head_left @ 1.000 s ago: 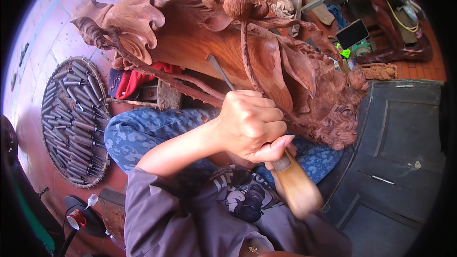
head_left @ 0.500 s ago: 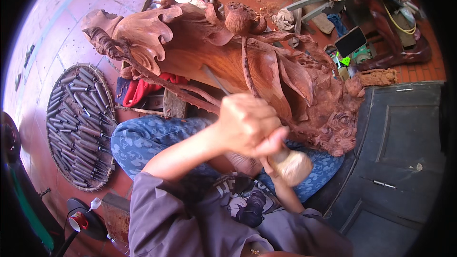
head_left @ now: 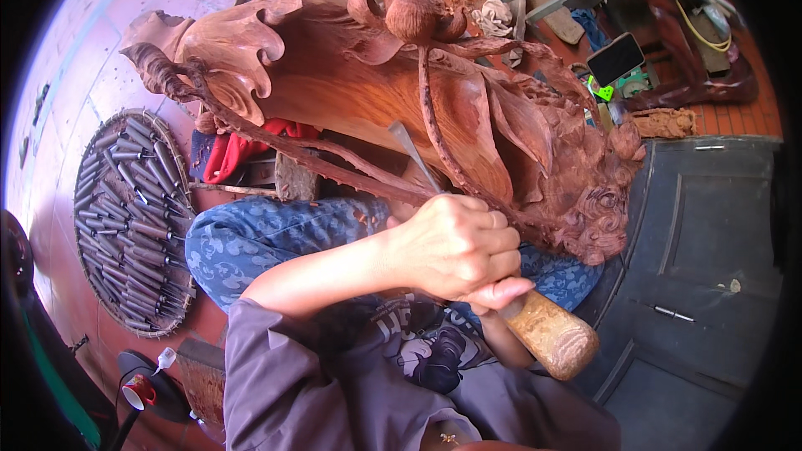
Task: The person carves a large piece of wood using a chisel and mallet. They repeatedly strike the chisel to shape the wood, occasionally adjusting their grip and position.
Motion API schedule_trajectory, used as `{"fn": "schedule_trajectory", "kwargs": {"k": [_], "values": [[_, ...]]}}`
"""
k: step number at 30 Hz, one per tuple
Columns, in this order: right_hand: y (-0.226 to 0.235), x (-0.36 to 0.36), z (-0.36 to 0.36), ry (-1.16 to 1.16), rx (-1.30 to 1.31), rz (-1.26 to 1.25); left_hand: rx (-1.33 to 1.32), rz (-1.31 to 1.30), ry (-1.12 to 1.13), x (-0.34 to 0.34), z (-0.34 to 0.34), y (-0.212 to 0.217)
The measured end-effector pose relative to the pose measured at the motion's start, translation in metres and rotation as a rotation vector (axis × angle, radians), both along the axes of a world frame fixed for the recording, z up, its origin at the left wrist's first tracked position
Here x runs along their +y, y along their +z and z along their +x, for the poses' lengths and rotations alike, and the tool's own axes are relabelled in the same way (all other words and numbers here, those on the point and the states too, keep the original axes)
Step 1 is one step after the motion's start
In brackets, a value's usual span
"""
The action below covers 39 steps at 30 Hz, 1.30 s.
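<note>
My left hand (head_left: 464,249) is closed round a long chisel, across the front of my body. The narrow metal blade (head_left: 415,156) points up and away, its tip over the smooth hollow of a large reddish-brown wood carving (head_left: 351,96). Below the fist sticks out the thick, pale wooden handle (head_left: 558,338), angled toward the lower right. From the right sleeve my right forearm (head_left: 501,341) runs up behind the handle and left hand. My right hand's fingers are hidden there. A thorny carved stem (head_left: 334,165) crosses in front of the blade.
A round basket (head_left: 81,263) full of dark-handled tools stands at the left. Red cloth (head_left: 227,157) and a wood block (head_left: 295,177) lie under the carving. A dark panelled board (head_left: 710,225) is at the right, with a phone (head_left: 616,59) beyond it.
My left hand and the chisel have moved toward the lower right, and the handle now shows farther out. The carving and basket appear slightly shifted left in the picture.
</note>
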State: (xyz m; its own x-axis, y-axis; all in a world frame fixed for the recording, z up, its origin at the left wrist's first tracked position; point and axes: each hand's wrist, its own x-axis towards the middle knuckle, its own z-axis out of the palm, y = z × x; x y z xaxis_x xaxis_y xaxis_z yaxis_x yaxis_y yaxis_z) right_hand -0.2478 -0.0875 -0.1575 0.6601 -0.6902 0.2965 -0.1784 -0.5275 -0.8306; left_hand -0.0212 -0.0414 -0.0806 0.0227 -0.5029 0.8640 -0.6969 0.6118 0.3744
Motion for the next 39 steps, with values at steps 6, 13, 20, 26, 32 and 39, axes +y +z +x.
{"fn": "schedule_trajectory", "kwargs": {"k": [6, 13, 20, 26, 32, 39], "values": [[0.024, 0.005, 0.004, 0.008, -0.013, 0.005, -0.001, 0.048, 0.013, -0.004, 0.009, -0.001], [0.019, 0.004, 0.018, 0.024, -0.024, 0.001, 0.078, 0.053, -0.029, -0.001, 0.015, 0.002], [0.01, -0.003, 0.031, 0.046, -0.014, 0.029, 0.093, 0.047, -0.001, -0.001, 0.016, 0.001], [0.03, 0.004, 0.017, 0.054, 0.03, 0.071, 0.1, 0.049, -0.001, 0.0, 0.018, 0.003], [0.02, -0.008, 0.032, 0.052, 0.043, 0.096, 0.115, 0.043, 0.012, 0.0, 0.019, 0.003], [0.004, -0.015, 0.05, 0.052, 0.044, 0.123, 0.096, 0.053, 0.039, 0.0, 0.02, 0.003]]}}
